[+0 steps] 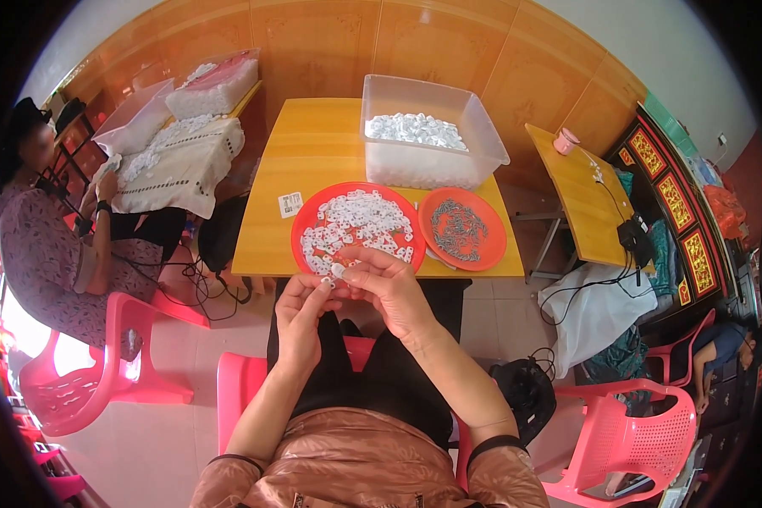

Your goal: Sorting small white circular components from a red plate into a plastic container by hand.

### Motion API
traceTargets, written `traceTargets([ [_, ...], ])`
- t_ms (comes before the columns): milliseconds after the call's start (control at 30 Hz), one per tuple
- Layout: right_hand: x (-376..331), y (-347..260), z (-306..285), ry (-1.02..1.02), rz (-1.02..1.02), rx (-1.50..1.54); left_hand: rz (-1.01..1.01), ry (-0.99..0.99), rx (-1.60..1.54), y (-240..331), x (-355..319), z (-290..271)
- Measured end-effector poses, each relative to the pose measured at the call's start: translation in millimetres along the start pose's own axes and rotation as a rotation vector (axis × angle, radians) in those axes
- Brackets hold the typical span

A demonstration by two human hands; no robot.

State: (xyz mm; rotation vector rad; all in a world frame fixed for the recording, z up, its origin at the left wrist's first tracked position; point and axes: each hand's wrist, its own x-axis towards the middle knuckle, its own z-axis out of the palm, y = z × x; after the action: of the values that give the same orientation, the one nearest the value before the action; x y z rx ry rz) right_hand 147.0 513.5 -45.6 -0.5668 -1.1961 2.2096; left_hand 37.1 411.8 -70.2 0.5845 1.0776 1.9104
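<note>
Both of my hands are raised close together over the near rim of a red round tray [299,233] piled with small white plastic pieces [360,216]. A small white plastic piece [328,283] is pinched between the thumb and fingers of my left hand [303,317]. My right hand [389,292] pinches another small white piece [338,270], almost touching the first. Beside the tray, an orange-red round dish [497,241] holds many small grey metal parts [457,230], too small to name surely.
On the yellow table [313,127] stand a clear plastic bin [432,173] of white pieces and a small printed card [290,205]. A person [51,220] works at a cloth-covered table on the left. Pink chairs [626,432], a side table [580,190] and cables surround me.
</note>
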Motion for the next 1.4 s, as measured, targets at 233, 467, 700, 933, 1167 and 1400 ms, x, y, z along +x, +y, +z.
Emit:
traceTargets([
  [233,0.3,1.3,1.9,-0.013,-0.075,-0.028,0.02,0.02,-0.015,-2.7,0.4,-1.1],
  [467,-1.9,2.7,8.8,0.005,-0.307,-0.317,0.089,0.046,0.071,-2.9,-0.8,-0.2],
  [700,-2.3,4.8,6.1,-0.037,-0.308,-0.334,0.089,0.024,0.096,-0.7,-2.0,0.2],
  [933,-7.1,-0.6,10.8,-0.053,-0.312,-0.362,0.106,0.021,0.072,-1.9,-2.7,-4.7],
  [1167,-9.5,-3.0,10.4,-0.12,-0.241,-0.23,0.182,-0.211,0.054,5.0,8.6,-10.9],
  [1400,-15.0,-5.5,17.9,-0.162,-0.141,-0.056,0.188,-0.416,0.137,3.4,11.5,-28.7],
])
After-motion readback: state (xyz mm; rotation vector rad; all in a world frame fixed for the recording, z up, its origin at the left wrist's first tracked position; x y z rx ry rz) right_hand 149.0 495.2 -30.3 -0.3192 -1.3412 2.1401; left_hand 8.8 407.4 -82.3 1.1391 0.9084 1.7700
